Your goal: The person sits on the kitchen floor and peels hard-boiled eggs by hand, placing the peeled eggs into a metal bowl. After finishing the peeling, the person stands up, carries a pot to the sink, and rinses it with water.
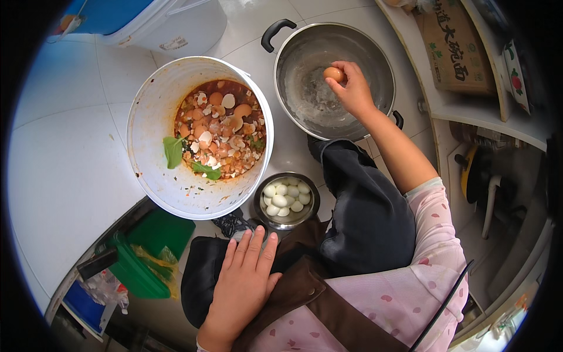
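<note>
Between the fingers of my right hand (355, 93) is a brown egg (334, 74), held above a wide metal wok (299, 105) with black handles. My left hand (244, 275) lies flat with nothing in it, over my dark trousers and brown apron, its fingers slightly apart. Just beyond its fingertips stands a small steel bowl (283, 225) filled with several peeled white eggs (279, 201). To the left, a large white bucket (151, 101) contains broken eggshells (220, 127), reddish liquid and some green leaves (173, 152).
Behind the bucket stands a translucent white tub (193, 31). At the right, shelves (488, 122) hold a cardboard box (457, 53) bearing writing. Green plastic containers (136, 268) and plastic bags (105, 288) sit at lower left. Pale tiles (57, 145) cover the floor.
</note>
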